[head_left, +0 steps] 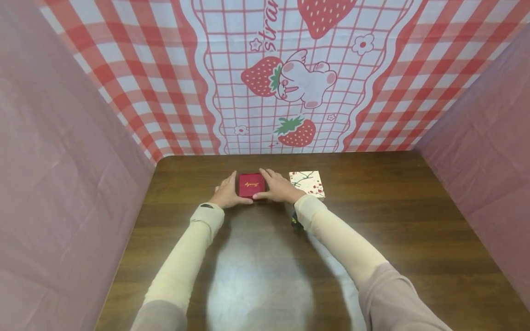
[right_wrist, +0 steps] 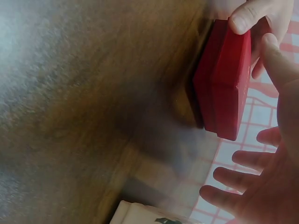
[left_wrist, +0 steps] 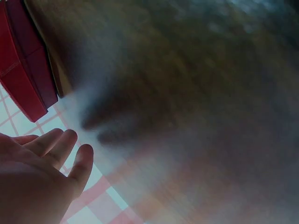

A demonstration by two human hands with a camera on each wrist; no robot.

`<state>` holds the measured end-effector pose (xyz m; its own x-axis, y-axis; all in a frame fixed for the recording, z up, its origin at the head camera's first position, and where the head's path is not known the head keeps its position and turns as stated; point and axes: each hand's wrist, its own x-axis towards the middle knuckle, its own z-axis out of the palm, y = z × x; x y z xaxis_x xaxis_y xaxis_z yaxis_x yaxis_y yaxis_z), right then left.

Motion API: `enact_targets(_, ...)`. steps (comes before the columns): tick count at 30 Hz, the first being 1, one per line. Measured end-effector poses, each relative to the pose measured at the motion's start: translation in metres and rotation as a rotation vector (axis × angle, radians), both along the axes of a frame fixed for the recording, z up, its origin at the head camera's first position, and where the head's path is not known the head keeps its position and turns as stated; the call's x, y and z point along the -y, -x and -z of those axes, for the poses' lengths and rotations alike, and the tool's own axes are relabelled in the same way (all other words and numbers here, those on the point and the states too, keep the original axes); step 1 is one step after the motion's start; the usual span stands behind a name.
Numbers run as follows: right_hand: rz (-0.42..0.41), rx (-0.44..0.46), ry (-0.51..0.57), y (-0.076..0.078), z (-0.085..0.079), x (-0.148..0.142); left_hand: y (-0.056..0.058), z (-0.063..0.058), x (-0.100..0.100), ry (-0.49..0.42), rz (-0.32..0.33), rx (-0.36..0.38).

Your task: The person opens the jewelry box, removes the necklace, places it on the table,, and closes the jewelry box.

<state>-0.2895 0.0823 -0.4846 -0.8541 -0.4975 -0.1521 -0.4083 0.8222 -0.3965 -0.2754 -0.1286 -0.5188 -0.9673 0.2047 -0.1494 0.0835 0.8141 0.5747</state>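
Note:
A small square red box (head_left: 251,184) with gold lettering on its lid sits on the table between both hands. My left hand (head_left: 227,192) lies along its left side, thumb reaching to the near edge. In the right wrist view that thumb (right_wrist: 245,18) rests on the box's edge. On the opposite side, my right hand (head_left: 279,187) has its thumb at the near right corner. Its fingers (right_wrist: 233,179) are spread and straight, beside the red box (right_wrist: 219,88). From the left wrist, the left hand's fingers (left_wrist: 60,151) look loosely extended, apart from the box.
A cream box (head_left: 307,183) with red blossoms and dark branches stands right of the red box, partly behind the right wrist. The brown wooden table (head_left: 178,179) meets a strawberry-print checked cloth (head_left: 232,105) at the back. Pink cloths (head_left: 70,184) hang at both sides.

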Motion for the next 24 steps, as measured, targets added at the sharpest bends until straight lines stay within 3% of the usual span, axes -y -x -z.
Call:
enact_targets(14,-0.046,0.014,0.006,0.01,0.008,0.01,0.0,-0.001,-0.007,0.006,0.022,0.031)
enact_targets(24,-0.016,0.052,0.011,0.012,0.008,0.019,-0.004,-0.008,-0.008,0.001,0.012,0.048)
